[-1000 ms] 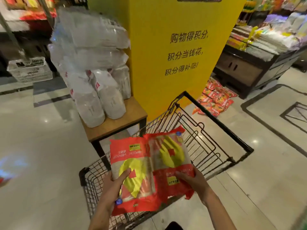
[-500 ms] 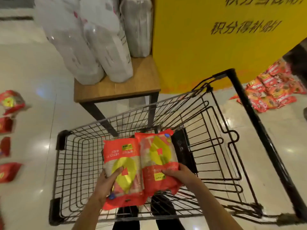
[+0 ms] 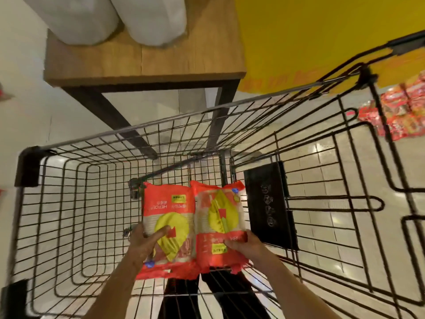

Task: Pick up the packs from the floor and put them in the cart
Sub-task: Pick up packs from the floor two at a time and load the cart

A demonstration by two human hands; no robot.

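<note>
I have both hands down inside the cart (image 3: 96, 139), each grasping one of two red-and-yellow packs held side by side. My left hand (image 3: 147, 240) grips the left pack (image 3: 167, 203) at its lower left edge, thumb curled over the yellow patch on its face. My right hand (image 3: 243, 245) grips the right pack (image 3: 218, 212) at its lower right corner, fingers wrapped over the red band near the bottom. The two packs touch along their inner edges and sit low in the basket, toward its near edge and close to the middle; I cannot tell whether they rest on the wire floor. A black folded seat flap (image 3: 269, 203) stands just beside the right pack. Beyond the cart's far rim stands a wooden table (image 3: 142, 63) carrying white wrapped bundles (image 3: 78, 17) at its far edge. More red packs (image 3: 402, 111) lie on the tiled floor past the cart's far right corner, against a yellow wall (image 3: 322, 38).
</note>
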